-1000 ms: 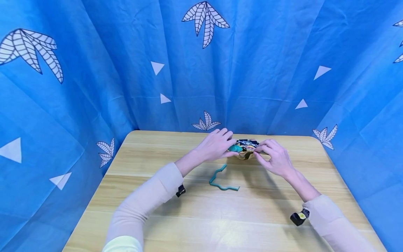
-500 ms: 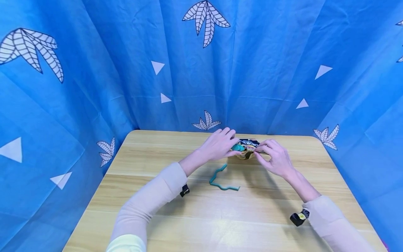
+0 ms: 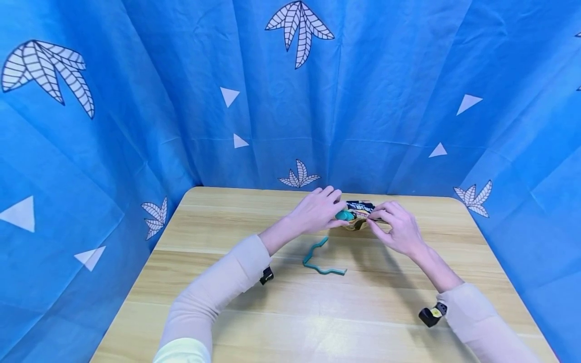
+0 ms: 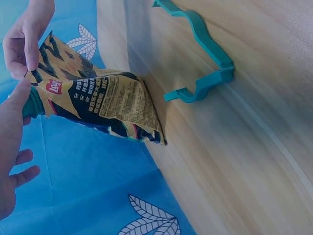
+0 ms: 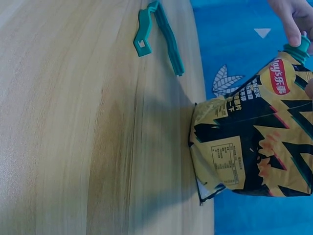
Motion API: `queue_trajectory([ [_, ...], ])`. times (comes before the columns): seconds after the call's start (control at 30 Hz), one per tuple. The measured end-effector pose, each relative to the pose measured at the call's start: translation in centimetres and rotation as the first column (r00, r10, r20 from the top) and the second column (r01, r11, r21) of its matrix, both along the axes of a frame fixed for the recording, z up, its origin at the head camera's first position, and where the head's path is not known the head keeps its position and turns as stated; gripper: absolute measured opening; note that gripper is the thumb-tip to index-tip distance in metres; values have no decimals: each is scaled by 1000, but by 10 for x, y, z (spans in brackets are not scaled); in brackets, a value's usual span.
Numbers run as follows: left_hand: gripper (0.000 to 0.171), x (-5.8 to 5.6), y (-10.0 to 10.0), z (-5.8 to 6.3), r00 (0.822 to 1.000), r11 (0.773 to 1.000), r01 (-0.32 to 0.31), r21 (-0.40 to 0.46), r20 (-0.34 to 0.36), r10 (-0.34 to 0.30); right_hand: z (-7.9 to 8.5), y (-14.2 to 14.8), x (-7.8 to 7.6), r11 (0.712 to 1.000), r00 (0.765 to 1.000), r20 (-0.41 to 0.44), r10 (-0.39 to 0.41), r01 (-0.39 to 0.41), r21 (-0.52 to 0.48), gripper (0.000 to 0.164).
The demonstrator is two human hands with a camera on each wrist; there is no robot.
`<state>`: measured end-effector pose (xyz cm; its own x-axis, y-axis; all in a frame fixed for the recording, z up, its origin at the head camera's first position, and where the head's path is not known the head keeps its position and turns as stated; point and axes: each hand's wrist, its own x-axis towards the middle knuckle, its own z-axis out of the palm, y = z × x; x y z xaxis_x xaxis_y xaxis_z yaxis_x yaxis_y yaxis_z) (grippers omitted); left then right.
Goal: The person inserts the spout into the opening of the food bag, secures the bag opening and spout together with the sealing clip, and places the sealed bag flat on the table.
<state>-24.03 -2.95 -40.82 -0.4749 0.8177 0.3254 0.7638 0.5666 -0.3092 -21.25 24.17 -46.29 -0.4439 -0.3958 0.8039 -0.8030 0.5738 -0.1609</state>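
Note:
A gold and black Lay's chip bag (image 5: 254, 142) stands upright near the far edge of the table, its lower edge at the wood. At its top left corner my left hand (image 3: 319, 210) holds a ribbed teal spout (image 5: 296, 51), with the thumb on it in the right wrist view. The same spout (image 4: 32, 104) shows in the left wrist view, partly covered by the thumb. My right hand (image 3: 396, 227) pinches the top edge of the bag at the right corner. Closer to me, an unfolded teal bag clip (image 3: 320, 271) lies on the table, bent in an angle.
The light wooden table (image 3: 290, 322) reaches back to a blue curtain (image 3: 363, 91) with white leaves and triangles, which hangs on three sides. A small black camera (image 3: 431, 314) sits at my right wrist, another (image 3: 267, 275) at my left.
My left hand has shifted slightly to the right with the spout, closer to the right hand. The right hand stays at the bag's corner, and the clip has not moved.

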Motion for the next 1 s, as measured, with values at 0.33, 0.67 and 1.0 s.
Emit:
queue_trajectory([
  [0.33, 49, -3, 2, -1, 1000, 1000, -8, -5, -1, 8, -1, 2, 0, 1000, 1000, -5, -5, 5, 2, 12],
  [0.67, 49, -5, 2, -2, 1000, 1000, 0, 3, 7, 0, -1, 3, 0, 1000, 1000, -1, -10, 10, 5, 16],
  [1.0, 49, -6, 3, -2, 1000, 1000, -9, -8, 13, 9, 0, 2, -2, 1000, 1000, -19, -7, 7, 8, 15],
])
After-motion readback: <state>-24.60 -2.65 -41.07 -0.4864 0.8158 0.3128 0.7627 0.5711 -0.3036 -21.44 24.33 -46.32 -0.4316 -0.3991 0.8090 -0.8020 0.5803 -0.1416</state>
